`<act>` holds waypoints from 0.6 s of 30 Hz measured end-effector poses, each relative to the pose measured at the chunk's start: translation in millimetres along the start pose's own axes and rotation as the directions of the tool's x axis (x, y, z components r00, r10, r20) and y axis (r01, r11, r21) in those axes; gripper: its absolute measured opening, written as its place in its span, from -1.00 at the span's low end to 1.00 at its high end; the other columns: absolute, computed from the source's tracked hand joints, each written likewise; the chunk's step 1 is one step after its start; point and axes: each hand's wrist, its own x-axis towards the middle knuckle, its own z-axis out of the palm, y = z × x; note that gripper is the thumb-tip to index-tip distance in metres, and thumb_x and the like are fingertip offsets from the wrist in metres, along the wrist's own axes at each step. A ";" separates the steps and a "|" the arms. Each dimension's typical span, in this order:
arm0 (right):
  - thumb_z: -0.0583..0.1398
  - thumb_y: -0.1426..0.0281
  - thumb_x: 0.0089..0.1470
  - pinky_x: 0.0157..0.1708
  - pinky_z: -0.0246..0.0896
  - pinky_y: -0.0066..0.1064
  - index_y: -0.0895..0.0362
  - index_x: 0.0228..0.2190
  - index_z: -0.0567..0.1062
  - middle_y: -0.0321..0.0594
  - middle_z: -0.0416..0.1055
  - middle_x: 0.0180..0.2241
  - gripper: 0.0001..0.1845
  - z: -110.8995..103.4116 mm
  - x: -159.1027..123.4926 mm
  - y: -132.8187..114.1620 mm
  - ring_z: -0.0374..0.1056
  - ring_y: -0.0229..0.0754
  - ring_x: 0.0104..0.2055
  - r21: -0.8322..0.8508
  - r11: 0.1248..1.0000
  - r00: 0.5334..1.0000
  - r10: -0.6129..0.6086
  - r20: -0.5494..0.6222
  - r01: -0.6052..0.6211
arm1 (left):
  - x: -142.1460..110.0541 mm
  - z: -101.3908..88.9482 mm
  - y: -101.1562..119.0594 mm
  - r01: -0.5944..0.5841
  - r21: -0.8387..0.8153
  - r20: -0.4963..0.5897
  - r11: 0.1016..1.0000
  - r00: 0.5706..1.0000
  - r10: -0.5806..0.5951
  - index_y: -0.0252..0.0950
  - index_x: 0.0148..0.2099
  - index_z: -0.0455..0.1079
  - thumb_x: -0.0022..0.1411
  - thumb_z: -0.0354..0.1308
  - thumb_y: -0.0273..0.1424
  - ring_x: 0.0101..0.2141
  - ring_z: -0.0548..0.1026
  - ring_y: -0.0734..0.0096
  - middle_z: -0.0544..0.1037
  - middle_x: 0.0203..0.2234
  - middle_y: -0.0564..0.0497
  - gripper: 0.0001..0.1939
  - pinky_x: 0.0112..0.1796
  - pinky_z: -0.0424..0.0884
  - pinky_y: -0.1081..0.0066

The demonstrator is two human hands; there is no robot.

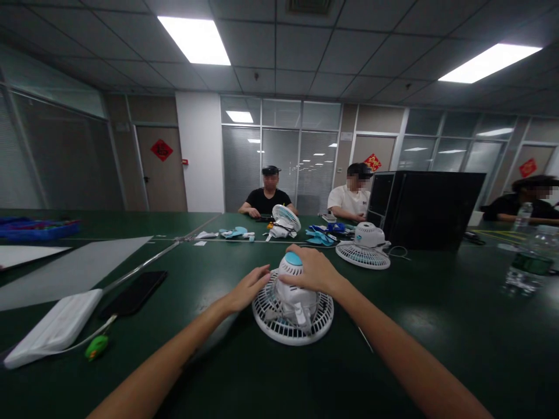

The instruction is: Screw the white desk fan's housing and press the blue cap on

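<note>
Right hand (317, 269) has a solid wrap on the fan (288, 299), face-down on the table (279, 381). Left hand (248, 288) spread just beside it. 1 other fan (370, 237) near the PC (419, 212).

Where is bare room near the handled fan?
Bare table: between right forearm and nearer bottle; between left forearm and black phone. Crowded: beyond the handled fan, with blue pieces, two more fans and a black case.

On the table (227, 378), a fan (289, 299) lies right of the phone (136, 294), left of the computer tower (428, 209).
</note>
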 end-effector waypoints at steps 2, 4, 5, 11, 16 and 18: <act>0.29 0.10 -0.09 -0.11 0.24 -0.12 0.08 -0.01 0.42 -0.04 0.48 -0.08 -0.40 3.1 -2.6 4.1 0.40 0.09 -0.08 0.069 0.998 0.999 0.003 -0.040 -0.001 | -5.5 -1.8 -9.9 0.011 0.056 -0.008 0.998 1.000 -0.011 -0.36 0.29 0.16 0.37 -0.17 -0.10 0.22 0.26 0.18 0.32 0.21 -0.19 -0.40 0.26 0.09 0.20; 0.30 0.11 -0.10 -0.09 0.24 -0.13 0.08 0.00 0.42 -0.06 0.47 -0.05 -0.38 4.3 -6.0 9.6 0.40 0.06 -0.07 0.139 0.990 0.996 0.008 -0.087 0.004 | -6.8 -4.0 -17.8 0.030 0.080 -0.048 0.996 0.999 -0.027 -0.36 0.29 0.16 0.38 -0.22 -0.09 0.23 0.25 0.18 0.31 0.22 -0.18 -0.39 0.26 0.08 0.19; 0.30 0.11 -0.10 -0.08 0.24 -0.13 0.08 0.00 0.42 -0.07 0.47 -0.05 -0.38 3.5 -7.6 12.9 0.40 0.05 -0.07 0.169 0.986 0.993 0.010 -0.114 0.009 | -6.2 -4.9 -21.5 0.031 0.086 -0.067 0.996 0.997 -0.025 -0.35 0.28 0.17 0.38 -0.25 -0.09 0.23 0.25 0.19 0.32 0.22 -0.17 -0.40 0.26 0.08 0.20; 0.27 0.04 -0.07 -0.10 0.27 -0.13 0.07 -0.06 0.47 -0.12 0.50 -0.11 -0.43 -32.4 -14.9 48.2 0.43 0.02 -0.16 0.174 0.983 0.933 0.120 -0.340 -0.063 | -3.8 -5.2 -43.8 0.007 0.206 -0.043 0.978 0.999 0.002 -0.31 0.14 0.36 0.41 -0.35 -0.11 0.13 0.37 0.20 0.46 0.10 -0.15 -0.40 0.20 0.19 0.27; 0.25 -0.01 -0.10 -0.12 0.26 -0.17 0.06 -0.04 0.47 -0.09 0.50 -0.10 -0.37 -81.7 -36.6 101.2 0.43 0.08 -0.12 0.008 0.957 0.876 0.269 -0.400 -0.290 | -8.2 -2.7 -47.8 0.003 0.442 0.054 0.897 0.998 -0.029 -0.32 0.21 0.32 0.36 -0.16 -0.07 0.23 0.25 0.10 0.31 0.23 -0.20 -0.42 0.23 0.10 0.16; 0.22 -0.03 -0.07 -0.16 0.26 -0.17 0.06 0.00 0.45 -0.04 0.51 -0.12 -0.34 -93.4 -51.7 123.7 0.44 0.11 -0.13 -0.114 0.913 0.875 0.331 -0.353 -0.391 | -8.7 -1.7 -46.7 0.004 0.493 0.068 0.870 0.997 -0.043 -0.33 0.24 0.28 0.35 -0.12 -0.08 0.25 0.21 0.07 0.26 0.26 -0.22 -0.41 0.22 0.09 0.12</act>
